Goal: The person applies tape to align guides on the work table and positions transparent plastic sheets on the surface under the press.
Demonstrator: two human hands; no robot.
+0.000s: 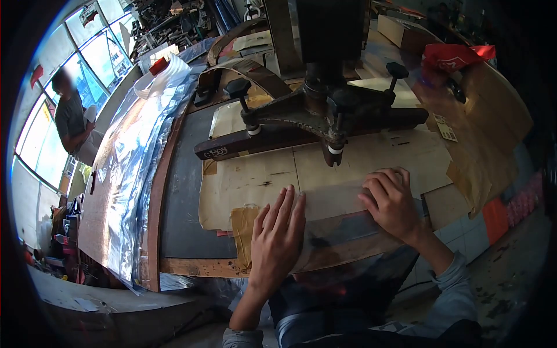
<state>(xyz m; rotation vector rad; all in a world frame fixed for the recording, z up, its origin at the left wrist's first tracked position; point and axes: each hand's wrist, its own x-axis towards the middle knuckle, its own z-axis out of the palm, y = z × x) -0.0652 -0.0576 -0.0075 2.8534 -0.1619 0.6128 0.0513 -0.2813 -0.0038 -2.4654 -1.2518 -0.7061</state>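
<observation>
My left hand (278, 235) lies flat with its fingers stretched out near the front edge of the pale board (249, 185). Under and beside it runs a thin clear plastic sheet (331, 211), which reaches across to my right hand (391, 203). That hand has curled fingers with the thumb drawn in, apparently closed on the sheet's far right part. Just beyond both hands stands a dark metal press head (325, 110) with a long crossbar (371, 120) over the board. Brown tape (245, 226) sticks to the board left of my left hand.
Clear plastic film (130, 156) is heaped at the left of the worktable. Knobbed bolts (238, 90) stick up from the press. A red bag (455, 57) and a cardboard box (400, 32) are at the back right. Another person (72, 119) stands by the windows.
</observation>
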